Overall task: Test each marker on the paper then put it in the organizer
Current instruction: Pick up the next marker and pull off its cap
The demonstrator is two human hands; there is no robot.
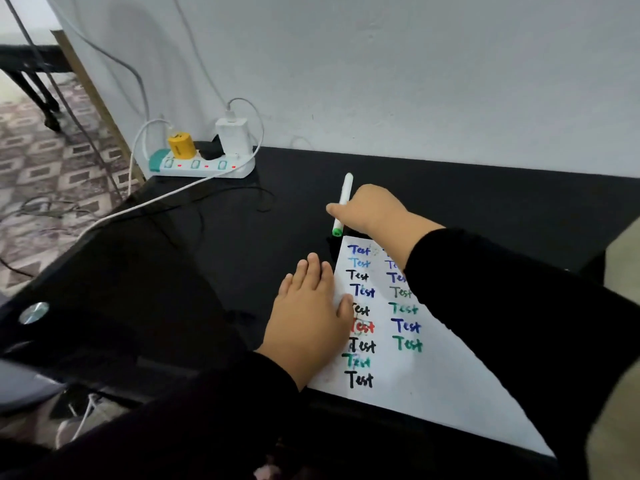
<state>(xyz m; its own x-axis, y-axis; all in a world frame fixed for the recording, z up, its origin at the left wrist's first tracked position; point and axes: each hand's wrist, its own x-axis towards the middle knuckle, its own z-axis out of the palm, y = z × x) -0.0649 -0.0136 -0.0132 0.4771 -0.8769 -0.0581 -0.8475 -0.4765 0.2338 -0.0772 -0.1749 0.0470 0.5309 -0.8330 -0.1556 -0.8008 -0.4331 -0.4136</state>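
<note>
Currently right hand (375, 211) pinches green marker (343, 206); left hand (311, 306) flat on paper (433, 375). Risk: smearing wet ink.

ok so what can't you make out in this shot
Head view, the only one:
- Organizer: not in frame.
- Right column of words on the paper: upper ones covered by the right sleeve.
- Marker: middle hidden in the right hand.
- Some left-column first letters: under the left hand.
</note>
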